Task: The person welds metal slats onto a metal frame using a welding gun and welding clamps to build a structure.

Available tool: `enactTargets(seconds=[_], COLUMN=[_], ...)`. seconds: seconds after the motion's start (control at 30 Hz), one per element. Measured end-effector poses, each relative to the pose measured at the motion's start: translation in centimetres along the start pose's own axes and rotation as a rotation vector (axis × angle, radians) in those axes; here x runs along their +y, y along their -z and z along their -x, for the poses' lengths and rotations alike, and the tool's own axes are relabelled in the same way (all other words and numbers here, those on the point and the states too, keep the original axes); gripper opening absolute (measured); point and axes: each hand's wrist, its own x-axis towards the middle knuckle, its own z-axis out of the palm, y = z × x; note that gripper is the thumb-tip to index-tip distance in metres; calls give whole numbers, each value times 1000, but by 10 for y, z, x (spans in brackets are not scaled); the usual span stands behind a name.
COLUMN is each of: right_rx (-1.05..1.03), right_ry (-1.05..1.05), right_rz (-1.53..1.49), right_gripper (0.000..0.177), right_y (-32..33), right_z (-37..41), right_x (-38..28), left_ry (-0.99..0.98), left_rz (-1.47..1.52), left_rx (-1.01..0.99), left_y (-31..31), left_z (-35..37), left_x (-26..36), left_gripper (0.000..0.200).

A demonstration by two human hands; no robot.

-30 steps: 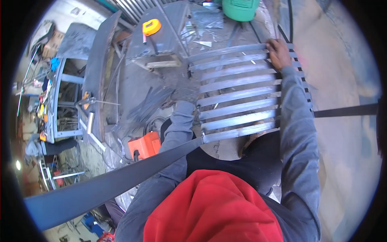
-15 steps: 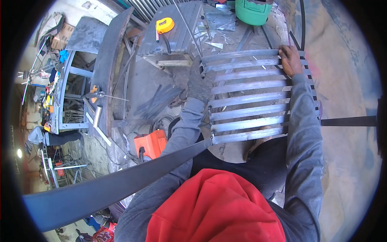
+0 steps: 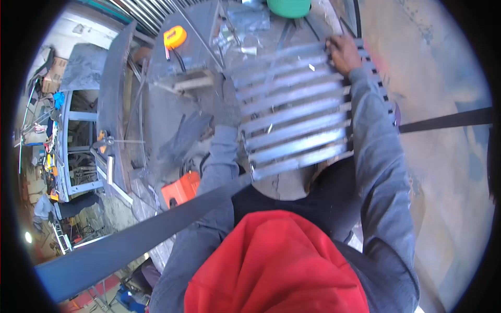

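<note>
A metal grille (image 3: 295, 122) of several flat parallel bars is in front of me, its bars sloping up to the right. My right hand (image 3: 344, 55) is closed over the top bar near the far right corner. At the grille's left edge is my left hand (image 3: 227, 101), in a dark grey glove; its fingers are blurred but appear closed on the edge. A long dark flat strip (image 3: 141, 235) runs from the lower left up to the grille's near left corner. Another dark strip (image 3: 449, 120) extends to the right from behind my right forearm.
An orange-red power tool or box (image 3: 180, 190) is on the floor left of my legs. Dark metal strips (image 3: 182, 138) lie beyond it. A yellow tape measure (image 3: 175, 37) sits on a small metal bench (image 3: 193, 47). Farther back is a green bucket (image 3: 289, 6).
The whole view has turned, so the surroundings shift mostly left and the grille looks more tilted. Both hands stay at the same places on the grille.
</note>
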Motion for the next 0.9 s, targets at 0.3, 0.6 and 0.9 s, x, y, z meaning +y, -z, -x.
enactTargets(seconds=[0.3, 0.6, 0.9], right_rx=[-35, -97, -14], right_ry=[69, -103, -63], right_rz=[-34, -107, -43], right_gripper=[31, 34, 27], right_y=[1, 6, 7], right_z=[-1, -2, 1], right_x=[7, 2, -8], left_ry=[65, 3, 90], left_rz=[128, -7, 77], left_rx=[81, 105, 36], left_y=[-3, 0, 0], left_z=[-1, 1, 1], left_x=[11, 10, 14], left_gripper=[46, 50, 51])
